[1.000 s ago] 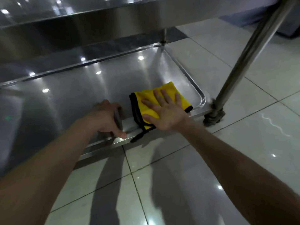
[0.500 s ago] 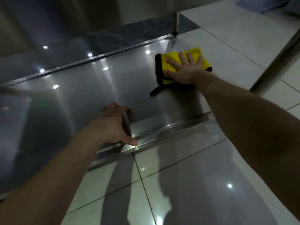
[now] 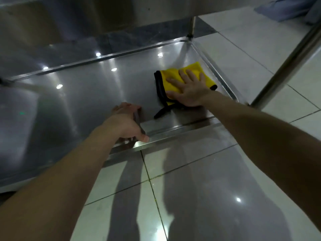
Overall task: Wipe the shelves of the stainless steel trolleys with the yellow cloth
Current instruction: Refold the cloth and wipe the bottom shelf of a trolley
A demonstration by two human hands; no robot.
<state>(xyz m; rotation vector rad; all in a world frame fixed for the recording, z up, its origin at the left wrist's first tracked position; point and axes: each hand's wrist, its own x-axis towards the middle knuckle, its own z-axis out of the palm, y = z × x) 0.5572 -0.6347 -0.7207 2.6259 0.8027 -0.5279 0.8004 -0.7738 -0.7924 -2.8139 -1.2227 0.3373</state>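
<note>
Yellow cloth (image 3: 170, 73): folded, black-edged, lying flat on the bottom shelf (image 3: 86, 101) of a stainless steel trolley, in the shelf's right part, near the right-hand rim and closer to the far right corner than to the front. A black strip (image 3: 161, 112) of its edging trails from the near corner toward the front.

Right grip (image 3: 189, 92): palm down on the cloth, fingers straight and spread, pressing it to the steel; nothing is clasped. The thumb lies at the cloth's near left edge.

Left grip (image 3: 126, 122): closed over the front rim (image 3: 173, 131) of the same shelf, thumb on the outer face, fingers curled over to the inside. It is well left of the cloth and apart from it.

Bottom shelf: shallow tray with raised lip, brushed steel, reflecting ceiling lights.

Upper shelf (image 3: 69, 18): steel, overhanging the top of the view.

Posts: one tubular upright (image 3: 286, 58) at the near right corner, one (image 3: 191, 26) at the far right corner.

Floor (image 3: 208, 188): glossy pale tiles with dark grout, showing shadows of both forearms.

Bluish item (image 3: 286, 7): top right on the floor, too blurred to identify.
</note>
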